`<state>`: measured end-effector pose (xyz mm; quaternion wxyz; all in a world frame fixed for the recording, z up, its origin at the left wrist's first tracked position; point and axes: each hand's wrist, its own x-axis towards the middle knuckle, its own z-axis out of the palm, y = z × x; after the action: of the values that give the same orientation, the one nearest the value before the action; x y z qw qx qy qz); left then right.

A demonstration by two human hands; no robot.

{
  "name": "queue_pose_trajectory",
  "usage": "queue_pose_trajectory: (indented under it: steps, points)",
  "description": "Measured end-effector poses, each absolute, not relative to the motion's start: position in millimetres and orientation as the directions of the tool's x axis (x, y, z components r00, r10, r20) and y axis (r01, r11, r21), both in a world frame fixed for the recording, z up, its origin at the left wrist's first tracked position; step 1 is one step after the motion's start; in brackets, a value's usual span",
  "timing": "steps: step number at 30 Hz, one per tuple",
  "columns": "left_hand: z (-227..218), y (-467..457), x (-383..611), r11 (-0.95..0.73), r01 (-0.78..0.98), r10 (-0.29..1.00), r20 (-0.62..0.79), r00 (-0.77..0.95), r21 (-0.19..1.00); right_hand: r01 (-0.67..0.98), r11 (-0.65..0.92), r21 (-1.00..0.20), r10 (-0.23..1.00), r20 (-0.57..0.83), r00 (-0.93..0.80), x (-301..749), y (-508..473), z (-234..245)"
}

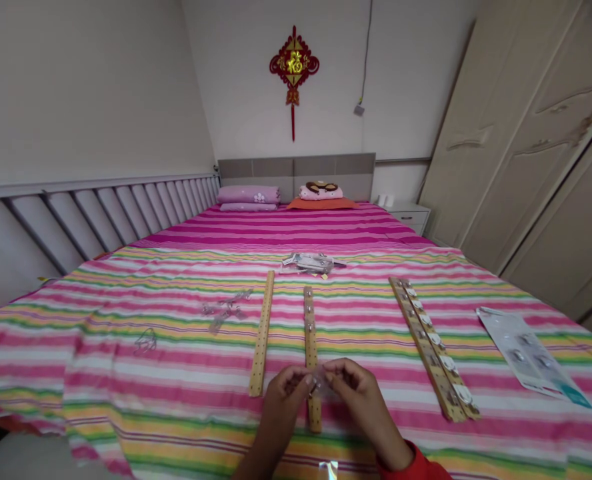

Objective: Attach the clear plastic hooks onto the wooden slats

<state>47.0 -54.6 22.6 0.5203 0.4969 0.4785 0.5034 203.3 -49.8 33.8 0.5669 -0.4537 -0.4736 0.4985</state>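
Observation:
Over the near part of a narrow wooden strip with holes [313, 343], my left hand [289, 390] and my right hand [355, 390] meet. Both are closed in a pinch on a small clear adhesive hook [318, 381]; its finer details are blurred and partly behind my fingers. Several clear pieces with metal hooks sit along the far half of that strip. To the left lies a bare wooden strip [263, 333], apart from my left hand. Loose clear hooks [226, 311] are scattered farther left.
Two wooden strips [429, 347] bearing hooks and white pieces lie to the right, beside a hook package [533, 357]. Plastic packaging [309, 263] lies beyond the middle strip. Thin metal wire pieces [146, 340] rest at left. Shiny film [329, 470] is at the near edge.

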Motion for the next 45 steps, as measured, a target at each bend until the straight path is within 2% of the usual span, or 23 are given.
queue_pose_trajectory:
  steps: [4,7,11,18,23,27,40,45]
  points:
    - [14.0,-49.3,49.1,0.024,-0.087,0.998,-0.019,0.059,0.996,-0.254,-0.002,-0.967,0.998,-0.018,0.061,200.5,-42.4,23.8]
    - [8.8,-44.0,51.8,0.118,-0.117,0.993,-0.117,0.011,0.986,-0.334,-0.047,-0.942,0.991,-0.085,0.100,196.7,-38.3,15.8]
    - [5.4,-34.0,54.7,0.198,-0.133,0.979,-0.203,-0.028,0.971,-0.330,-0.046,-0.943,0.991,-0.084,0.103,192.7,-30.0,4.5]
    - [-1.0,-3.5,58.0,0.158,-0.034,0.985,-0.160,-0.066,0.987,-0.376,0.003,-0.926,0.986,-0.060,0.156,184.1,0.3,-16.8]
    - [-1.8,13.7,58.6,0.048,0.111,0.998,-0.042,-0.056,0.993,-0.350,0.007,-0.937,0.980,-0.064,0.190,180.9,17.6,-20.1]
    - [0.4,20.0,59.2,0.016,0.174,0.998,-0.006,-0.063,0.985,-0.330,-0.018,-0.944,0.976,-0.088,0.199,181.2,25.1,-21.7]
    - [-6.2,30.4,64.3,0.043,0.079,0.996,-0.037,-0.078,0.996,-0.271,-0.062,-0.961,0.961,-0.131,0.245,179.5,35.5,-26.8]
    - [-9.5,31.5,64.8,0.071,0.125,0.992,-0.058,-0.108,0.990,-0.251,-0.062,-0.966,0.958,-0.128,0.256,179.5,34.8,-25.8]
